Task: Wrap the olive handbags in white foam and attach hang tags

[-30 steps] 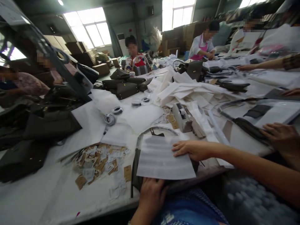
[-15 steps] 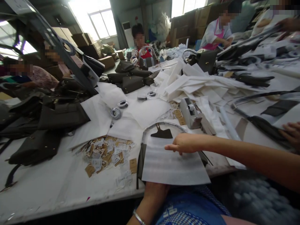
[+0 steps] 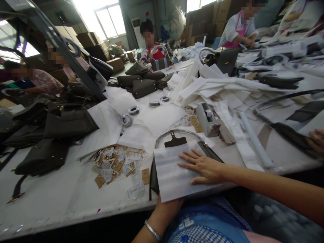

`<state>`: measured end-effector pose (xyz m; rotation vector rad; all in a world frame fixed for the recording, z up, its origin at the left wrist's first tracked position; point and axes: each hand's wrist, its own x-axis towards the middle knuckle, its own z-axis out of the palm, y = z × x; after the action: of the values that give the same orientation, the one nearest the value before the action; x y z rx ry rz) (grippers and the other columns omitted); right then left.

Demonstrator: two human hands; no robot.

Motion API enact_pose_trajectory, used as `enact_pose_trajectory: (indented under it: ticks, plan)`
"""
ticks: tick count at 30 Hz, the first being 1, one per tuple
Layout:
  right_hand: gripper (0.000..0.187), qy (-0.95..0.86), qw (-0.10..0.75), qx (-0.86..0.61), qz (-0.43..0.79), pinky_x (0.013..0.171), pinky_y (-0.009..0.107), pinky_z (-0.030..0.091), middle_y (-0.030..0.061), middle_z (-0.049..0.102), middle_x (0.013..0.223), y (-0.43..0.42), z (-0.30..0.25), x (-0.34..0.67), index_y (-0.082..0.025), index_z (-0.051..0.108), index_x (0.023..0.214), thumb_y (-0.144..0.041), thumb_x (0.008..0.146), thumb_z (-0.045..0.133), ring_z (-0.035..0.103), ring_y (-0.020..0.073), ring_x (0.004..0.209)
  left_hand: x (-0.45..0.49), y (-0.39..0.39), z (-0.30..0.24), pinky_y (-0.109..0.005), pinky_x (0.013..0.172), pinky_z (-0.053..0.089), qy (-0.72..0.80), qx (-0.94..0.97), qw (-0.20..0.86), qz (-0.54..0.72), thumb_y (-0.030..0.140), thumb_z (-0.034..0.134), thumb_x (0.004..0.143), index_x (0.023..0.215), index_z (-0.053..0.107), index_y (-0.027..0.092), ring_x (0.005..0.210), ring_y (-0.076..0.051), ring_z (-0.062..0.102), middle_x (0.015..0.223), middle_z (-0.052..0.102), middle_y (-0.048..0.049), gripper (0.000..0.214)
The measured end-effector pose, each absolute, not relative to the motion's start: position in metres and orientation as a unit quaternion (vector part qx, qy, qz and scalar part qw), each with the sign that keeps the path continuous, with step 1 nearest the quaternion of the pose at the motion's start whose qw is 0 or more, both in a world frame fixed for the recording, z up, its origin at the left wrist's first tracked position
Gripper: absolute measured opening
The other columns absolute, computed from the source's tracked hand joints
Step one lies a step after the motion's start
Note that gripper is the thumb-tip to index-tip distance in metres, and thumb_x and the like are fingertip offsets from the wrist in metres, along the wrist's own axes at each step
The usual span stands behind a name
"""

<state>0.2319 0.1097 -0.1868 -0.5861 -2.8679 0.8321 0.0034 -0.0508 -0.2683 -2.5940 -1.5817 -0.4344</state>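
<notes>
A dark handbag (image 3: 153, 177) lies at the table's front edge, close to my body. Its wrapped handle (image 3: 162, 138) arches away from me, and a dark tab (image 3: 175, 142) shows inside the arch. Over most of the bag is spread a white packing sheet (image 3: 169, 168). My right hand (image 3: 204, 167) is open and flat on this sheet, fingers spread. At the sheet's near edge is my left hand (image 3: 167, 206); its fingers are hidden beneath the sheet, so their grip does not show.
Paper tags (image 3: 115, 165) with strings lie left of the bag. Beyond it stand a tape dispenser (image 3: 208, 119) and a heap of white sheets (image 3: 217, 84). More dark bags (image 3: 68, 123) are piled at left. Another person's hand (image 3: 316, 140) is at the right edge.
My right hand has gone from pointing fingers above the sheet to lying flat and spread on it. The sheet has shifted and turned slightly, baring more of the bag's right side.
</notes>
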Motion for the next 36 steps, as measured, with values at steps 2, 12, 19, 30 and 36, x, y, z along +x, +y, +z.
enact_pose_trajectory:
  ticks: [2, 12, 19, 30, 36]
  plan:
    - [0.076, -0.940, 0.055, -0.201, 0.270, 0.119, 0.062, 0.009, 0.0091, 0.026, 0.162, 0.109, -0.189, 0.234, -0.034, 0.035, 0.153, -0.061, 0.087, 0.061, 0.019, 0.0372, 0.149, 0.003, -0.050, -0.271, -0.046, 0.104, 0.049, -0.521, -0.839, 0.050, -0.149, 0.034, 0.057, 0.095, 0.146, 0.047, 0.033, 0.116, -0.029, 0.064, 0.133, 0.065, -0.0082, 0.051]
    - [0.077, -0.942, 0.080, -0.210, 0.251, 0.119, 0.062, 0.006, 0.0093, 0.028, 0.161, 0.108, -0.199, 0.237, -0.034, 0.036, 0.152, -0.063, 0.086, 0.062, 0.023, 0.0377, 0.148, 0.010, -0.048, -0.218, -0.045, 0.102, 0.050, -0.539, -0.838, -0.020, -0.082, 0.028, 0.055, 0.095, 0.140, 0.053, 0.029, 0.123, -0.030, 0.059, 0.137, 0.061, -0.0106, 0.045]
    - [0.075, -0.941, 0.089, -0.195, 0.260, 0.119, 0.062, 0.003, 0.0097, 0.030, 0.160, 0.108, -0.200, 0.238, -0.033, 0.036, 0.152, -0.061, 0.087, 0.061, 0.023, 0.0362, 0.148, 0.026, -0.057, -0.114, -0.022, 0.076, 0.055, -0.536, -0.798, -0.236, -0.142, 0.032, 0.046, 0.100, 0.091, 0.073, 0.025, 0.079, -0.014, 0.070, 0.089, 0.075, -0.0017, 0.030]
    - [0.078, -0.946, 0.120, -0.209, 0.219, 0.120, 0.059, 0.011, 0.0138, 0.033, 0.159, 0.117, -0.210, 0.240, -0.023, 0.037, 0.152, -0.062, 0.088, 0.059, 0.026, 0.0339, 0.148, 0.010, 0.018, -0.203, -0.049, 0.120, 0.028, -0.552, -0.822, -0.068, -0.122, 0.041, 0.047, 0.100, 0.153, 0.030, 0.020, 0.145, -0.023, 0.036, 0.155, 0.042, -0.0092, 0.059]
    - [0.044, -0.960, 0.165, -0.147, 0.173, 0.122, 0.052, 0.017, 0.0083, 0.052, 0.147, 0.111, -0.207, 0.247, -0.025, 0.061, 0.131, -0.048, 0.094, 0.058, 0.035, 0.0267, 0.144, 0.014, 0.014, -0.200, -0.050, 0.121, 0.027, -0.560, -0.817, -0.078, -0.114, 0.041, 0.044, 0.101, 0.149, 0.038, 0.023, 0.145, -0.023, 0.036, 0.155, 0.042, -0.0070, 0.052]
